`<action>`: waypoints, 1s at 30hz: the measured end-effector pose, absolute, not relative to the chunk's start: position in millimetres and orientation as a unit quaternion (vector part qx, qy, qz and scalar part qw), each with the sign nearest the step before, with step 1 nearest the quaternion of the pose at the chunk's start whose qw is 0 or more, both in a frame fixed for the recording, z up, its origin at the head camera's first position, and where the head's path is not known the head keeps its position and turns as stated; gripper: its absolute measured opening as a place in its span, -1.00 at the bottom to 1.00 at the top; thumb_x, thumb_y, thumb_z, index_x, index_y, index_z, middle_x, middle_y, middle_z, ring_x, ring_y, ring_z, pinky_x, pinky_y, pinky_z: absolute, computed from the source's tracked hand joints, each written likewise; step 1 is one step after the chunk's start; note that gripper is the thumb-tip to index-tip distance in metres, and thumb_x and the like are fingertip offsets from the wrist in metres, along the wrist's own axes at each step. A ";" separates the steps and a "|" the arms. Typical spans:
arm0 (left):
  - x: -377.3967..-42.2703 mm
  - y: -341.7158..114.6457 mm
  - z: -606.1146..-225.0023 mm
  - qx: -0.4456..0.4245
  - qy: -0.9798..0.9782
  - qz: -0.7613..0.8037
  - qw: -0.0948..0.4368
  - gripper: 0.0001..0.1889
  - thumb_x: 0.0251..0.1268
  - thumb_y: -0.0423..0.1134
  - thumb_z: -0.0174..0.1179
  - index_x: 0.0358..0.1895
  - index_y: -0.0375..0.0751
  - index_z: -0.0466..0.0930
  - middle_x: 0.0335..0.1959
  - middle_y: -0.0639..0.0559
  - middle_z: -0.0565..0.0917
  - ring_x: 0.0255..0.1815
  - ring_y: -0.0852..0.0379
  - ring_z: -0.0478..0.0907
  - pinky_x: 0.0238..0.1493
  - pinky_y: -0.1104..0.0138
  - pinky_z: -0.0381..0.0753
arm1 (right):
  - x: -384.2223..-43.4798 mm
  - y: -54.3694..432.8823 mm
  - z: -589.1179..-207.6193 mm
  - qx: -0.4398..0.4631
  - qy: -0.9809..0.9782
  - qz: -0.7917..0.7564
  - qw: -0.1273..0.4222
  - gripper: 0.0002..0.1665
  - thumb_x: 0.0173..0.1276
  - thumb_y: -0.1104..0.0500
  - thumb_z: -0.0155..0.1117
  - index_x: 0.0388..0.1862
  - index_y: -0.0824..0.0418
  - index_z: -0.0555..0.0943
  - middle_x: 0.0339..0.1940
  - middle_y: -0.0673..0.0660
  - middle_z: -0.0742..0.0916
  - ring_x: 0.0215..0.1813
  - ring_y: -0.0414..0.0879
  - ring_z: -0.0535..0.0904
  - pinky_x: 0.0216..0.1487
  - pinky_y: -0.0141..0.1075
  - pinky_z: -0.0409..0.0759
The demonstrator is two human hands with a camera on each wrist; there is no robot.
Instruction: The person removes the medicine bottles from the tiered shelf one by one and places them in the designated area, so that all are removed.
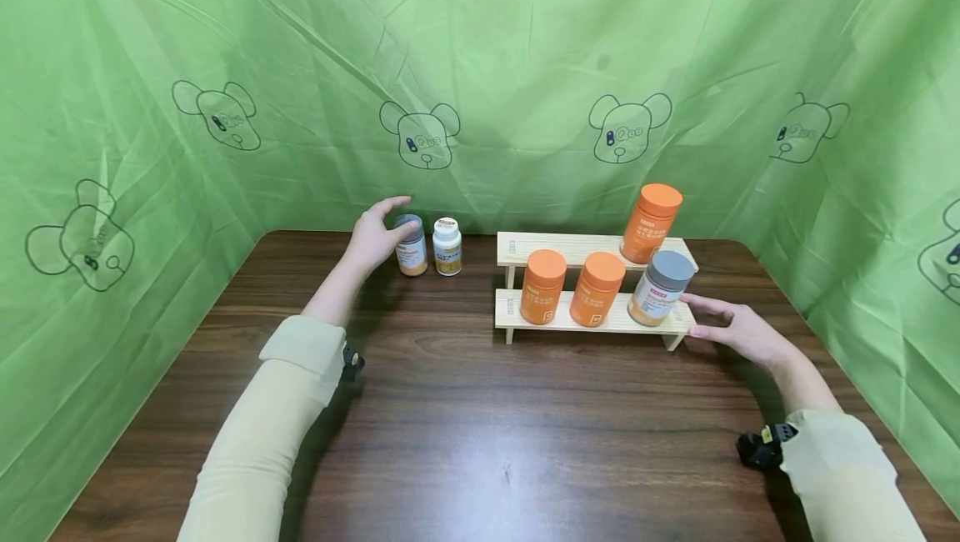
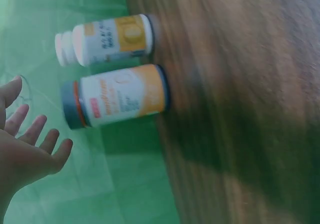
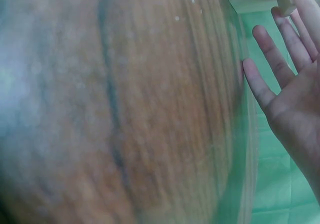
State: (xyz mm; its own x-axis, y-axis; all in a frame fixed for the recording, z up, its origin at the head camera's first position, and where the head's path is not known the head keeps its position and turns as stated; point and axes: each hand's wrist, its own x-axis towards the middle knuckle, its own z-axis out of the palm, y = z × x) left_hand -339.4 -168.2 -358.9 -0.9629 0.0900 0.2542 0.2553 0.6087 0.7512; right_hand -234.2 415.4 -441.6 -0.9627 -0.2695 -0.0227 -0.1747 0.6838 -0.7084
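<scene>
My left hand (image 1: 373,235) is beside a grey-lidded jar (image 1: 412,254) at the back of the table, thumb and fingers spread around its lid in the head view. In the left wrist view the fingers (image 2: 34,129) stand apart from that jar (image 2: 120,96). Just right of it stands a white bottle (image 1: 447,248) with a yellow label. My right hand (image 1: 738,332) is at the right end of a two-step wooden rack (image 1: 558,249), fingertips right at the lower shelf's end. Nearest to it on that shelf is another grey-lidded jar (image 1: 660,288).
Two orange jars (image 1: 543,287) share the lower shelf with the grey-lidded jar. A third orange jar (image 1: 651,223) stands at the right of the upper shelf. Green curtains (image 1: 517,67) with bear drawings enclose the dark wooden table (image 1: 480,409) at the back and sides.
</scene>
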 end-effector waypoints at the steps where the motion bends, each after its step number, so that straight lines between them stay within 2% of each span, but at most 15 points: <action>1: -337.9 -166.3 -355.8 -0.097 -0.892 -0.430 0.095 -0.43 0.26 -0.11 0.23 0.33 -0.08 0.35 0.35 -0.09 0.37 0.42 -0.08 0.18 0.41 0.02 0.11 | -234.4 415.4 -441.7 -0.122 0.915 -0.378 0.062 -0.32 0.31 0.03 0.27 0.40 0.00 0.33 0.28 0.26 0.49 0.17 -0.49 0.33 0.04 -0.59 0.33; 9: -326.2 -152.0 -330.7 -0.106 -0.888 -0.442 0.075 -0.39 0.26 -0.02 0.22 0.36 -0.03 0.31 0.38 -0.02 0.34 0.43 -0.04 0.17 0.39 0.01 0.15 | -235.0 415.2 -441.9 -0.125 0.916 -0.376 0.061 -0.32 0.31 0.04 0.27 0.40 0.00 0.33 0.27 0.25 0.50 0.18 -0.45 0.35 0.04 -0.57 0.35; 22: -309.1 -123.8 -297.7 -0.142 -0.876 -0.453 0.081 -0.39 0.26 -0.03 0.22 0.36 -0.02 0.30 0.36 0.03 0.37 0.40 -0.01 0.21 0.39 0.05 0.17 | -233.9 415.9 -441.4 -0.123 0.914 -0.383 0.063 -0.32 0.31 0.05 0.27 0.40 0.02 0.33 0.25 0.19 0.51 0.15 -0.51 0.33 0.04 -0.58 0.34; 30: -299.9 -104.4 -280.8 -0.161 -0.869 -0.462 0.077 -0.39 0.24 0.01 0.22 0.36 0.08 0.31 0.36 0.12 0.37 0.41 0.06 0.20 0.39 0.07 0.16 | -233.5 416.1 -441.4 -0.121 0.916 -0.378 0.063 -0.32 0.31 0.04 0.27 0.40 0.01 0.33 0.26 0.19 0.51 0.13 -0.58 0.29 0.01 -0.63 0.31</action>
State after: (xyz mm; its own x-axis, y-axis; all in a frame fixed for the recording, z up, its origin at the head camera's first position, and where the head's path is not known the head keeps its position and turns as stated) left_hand -299.9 -104.4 -280.8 -0.9362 0.2093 0.2823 0.3510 0.5218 0.7775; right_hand -233.5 416.1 -441.4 -0.9627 -0.2695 -0.0247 -0.1735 0.6845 -0.7081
